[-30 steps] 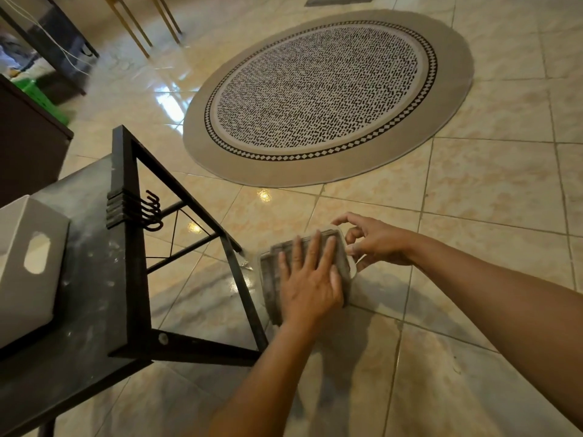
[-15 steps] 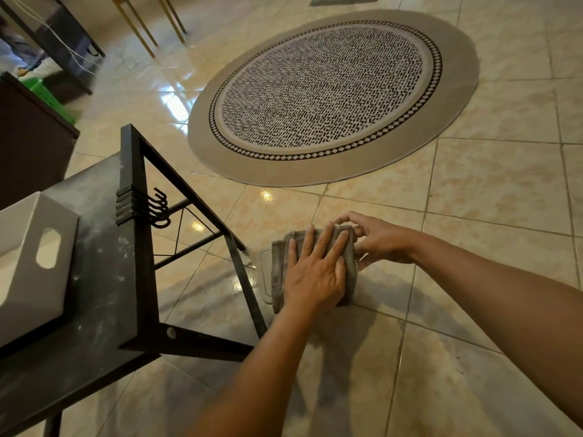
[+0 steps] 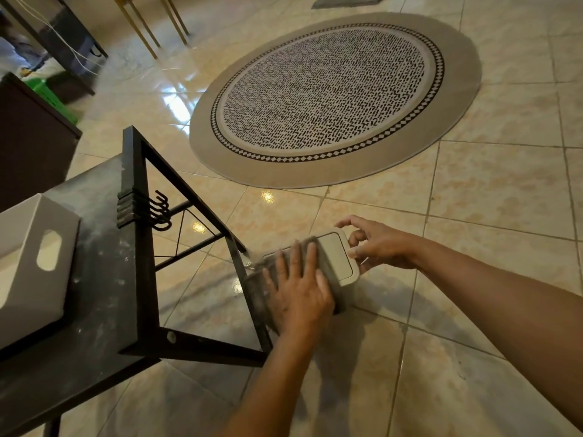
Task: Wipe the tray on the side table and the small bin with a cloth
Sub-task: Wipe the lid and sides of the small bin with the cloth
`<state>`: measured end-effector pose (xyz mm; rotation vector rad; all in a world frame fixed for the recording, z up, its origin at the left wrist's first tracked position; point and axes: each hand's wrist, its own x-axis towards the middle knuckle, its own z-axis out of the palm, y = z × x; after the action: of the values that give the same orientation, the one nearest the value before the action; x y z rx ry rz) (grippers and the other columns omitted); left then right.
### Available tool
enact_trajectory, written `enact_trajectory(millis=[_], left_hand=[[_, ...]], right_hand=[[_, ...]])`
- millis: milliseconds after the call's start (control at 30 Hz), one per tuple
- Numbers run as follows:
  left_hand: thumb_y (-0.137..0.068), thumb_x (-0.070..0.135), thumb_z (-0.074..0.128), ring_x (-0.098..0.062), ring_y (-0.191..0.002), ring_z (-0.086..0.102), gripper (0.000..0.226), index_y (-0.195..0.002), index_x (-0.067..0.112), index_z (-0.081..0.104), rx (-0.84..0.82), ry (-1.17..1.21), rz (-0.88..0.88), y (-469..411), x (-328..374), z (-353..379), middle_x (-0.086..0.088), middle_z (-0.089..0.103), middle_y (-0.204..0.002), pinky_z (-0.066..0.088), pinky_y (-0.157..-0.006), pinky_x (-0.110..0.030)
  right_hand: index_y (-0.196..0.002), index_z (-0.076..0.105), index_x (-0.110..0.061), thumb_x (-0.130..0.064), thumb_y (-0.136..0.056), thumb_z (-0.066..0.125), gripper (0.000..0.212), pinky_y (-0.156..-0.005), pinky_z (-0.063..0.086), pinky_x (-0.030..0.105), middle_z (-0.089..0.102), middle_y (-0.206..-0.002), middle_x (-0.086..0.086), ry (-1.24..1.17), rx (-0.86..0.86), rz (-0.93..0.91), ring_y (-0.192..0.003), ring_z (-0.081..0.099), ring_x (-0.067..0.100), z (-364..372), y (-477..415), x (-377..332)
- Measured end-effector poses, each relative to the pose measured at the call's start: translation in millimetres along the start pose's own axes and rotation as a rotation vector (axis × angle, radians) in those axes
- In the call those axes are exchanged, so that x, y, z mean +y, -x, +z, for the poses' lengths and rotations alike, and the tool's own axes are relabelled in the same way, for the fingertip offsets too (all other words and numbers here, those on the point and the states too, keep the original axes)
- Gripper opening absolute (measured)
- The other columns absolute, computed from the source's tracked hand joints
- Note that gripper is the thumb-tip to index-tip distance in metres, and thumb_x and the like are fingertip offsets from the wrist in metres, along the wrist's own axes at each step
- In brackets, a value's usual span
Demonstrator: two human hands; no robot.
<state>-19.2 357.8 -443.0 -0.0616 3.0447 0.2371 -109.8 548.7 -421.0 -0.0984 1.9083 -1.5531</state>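
Note:
A small grey-white bin (image 3: 337, 257) with a flat push lid stands on the tiled floor beside the black side table (image 3: 104, 304). My left hand (image 3: 298, 291) lies flat on a grey cloth (image 3: 258, 279), pressing it against the bin's near left part. My right hand (image 3: 380, 244) grips the bin's far right edge with thumb and fingers. The lid's right half shows bare; the cloth and my left hand hide the left half. A white tray (image 3: 30, 263) with a handle cut-out sits on the dusty table top at the left edge of the view.
A round patterned rug (image 3: 334, 96) lies on the floor beyond the bin. Black hooks (image 3: 157, 212) hang on the table's frame. A dark cabinet (image 3: 31, 140), a green item (image 3: 47, 96) and gold chair legs (image 3: 151, 23) stand at the far left.
My left hand has slid the cloth toward me and to the left, uncovering the right half of the bin's lid. My right hand kept its hold on the bin's edge.

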Motion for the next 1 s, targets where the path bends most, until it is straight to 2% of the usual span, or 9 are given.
enact_trajectory(millis=[133,300,367,500,600,767,933,1000], left_hand=[[-0.101,0.048,0.01,-0.021,-0.15,-0.021,0.058,-0.155,0.04,-0.008,-0.02,0.012,0.169,-22.1,20.3,-1.0,0.007,-0.015,-0.165,-0.009,-0.12,-0.054],[-0.099,0.045,0.011,-0.022,-0.149,-0.023,0.061,-0.155,0.037,-0.011,-0.01,0.05,-0.11,-29.5,-11.4,-7.1,0.003,-0.017,-0.166,-0.011,-0.119,-0.055],[-0.099,0.048,0.012,-0.021,-0.148,-0.026,0.061,-0.155,0.039,-0.012,-0.002,0.071,-0.07,-9.2,-0.7,-3.0,0.004,-0.019,-0.165,-0.014,-0.119,-0.053],[-0.101,0.056,0.015,-0.023,-0.148,-0.027,0.063,-0.155,0.039,-0.011,-0.018,0.017,0.124,-9.6,24.9,4.9,0.005,-0.022,-0.163,-0.019,-0.117,-0.053],[-0.101,0.055,0.013,-0.021,-0.148,-0.027,0.062,-0.155,0.038,-0.012,-0.024,0.018,0.069,-16.6,12.6,0.6,0.005,-0.021,-0.164,-0.016,-0.118,-0.053],[-0.098,0.054,0.005,-0.025,-0.145,-0.033,0.061,-0.151,0.038,-0.021,-0.088,0.014,0.068,14.8,26.5,2.7,0.003,-0.028,-0.161,-0.022,-0.115,-0.053],[-0.103,0.048,0.015,-0.023,-0.145,-0.034,0.059,-0.153,0.039,-0.015,-0.096,0.112,0.027,-0.2,41.1,-1.3,0.005,-0.027,-0.162,-0.02,-0.116,-0.055],[-0.103,0.05,0.019,-0.021,-0.144,-0.035,0.062,-0.153,0.041,-0.015,-0.104,0.124,0.017,2.2,33.0,-1.5,0.006,-0.028,-0.161,-0.021,-0.116,-0.054]], right_hand=[[-0.139,0.042,-0.023,0.011,-0.09,0.057,0.061,-0.065,0.061,0.035,0.052,-0.086,0.012,0.022,0.014,-0.003,-0.074,0.061,0.022,2.5,-2.3,-0.8],[-0.137,0.042,-0.022,0.012,-0.09,0.055,0.06,-0.063,0.06,0.033,0.054,-0.086,0.012,0.042,0.032,0.009,-0.077,0.064,0.023,5.8,-3.4,-3.6],[-0.137,0.042,-0.023,0.012,-0.09,0.055,0.06,-0.064,0.061,0.034,0.054,-0.087,0.012,0.05,0.018,0.008,-0.076,0.064,0.023,4.7,-4.0,-4.2],[-0.137,0.043,-0.023,0.012,-0.09,0.055,0.06,-0.066,0.061,0.037,0.051,-0.084,0.011,0.046,0.016,0.002,-0.07,0.06,0.02,4.6,-5.7,-2.4],[-0.137,0.042,-0.023,0.012,-0.091,0.055,0.059,-0.063,0.06,0.035,0.052,-0.085,0.012,0.051,0.032,0.0,-0.069,0.062,0.02,6.1,-4.0,-4.2],[-0.137,0.043,-0.024,0.012,-0.09,0.055,0.06,-0.065,0.061,0.037,0.05,-0.083,0.009,0.049,0.014,0.009,-0.069,0.059,0.019,6.3,-5.2,-3.8],[-0.136,0.043,-0.023,0.013,-0.091,0.052,0.059,-0.074,0.062,0.045,0.05,-0.083,0.011,0.058,0.027,0.004,-0.072,0.059,0.021,6.6,-5.6,-3.5],[-0.135,0.043,-0.024,0.012,-0.091,0.054,0.058,-0.072,0.062,0.044,0.05,-0.083,0.01,0.053,0.027,0.01,-0.071,0.058,0.02,6.9,-5.0,-4.6]])
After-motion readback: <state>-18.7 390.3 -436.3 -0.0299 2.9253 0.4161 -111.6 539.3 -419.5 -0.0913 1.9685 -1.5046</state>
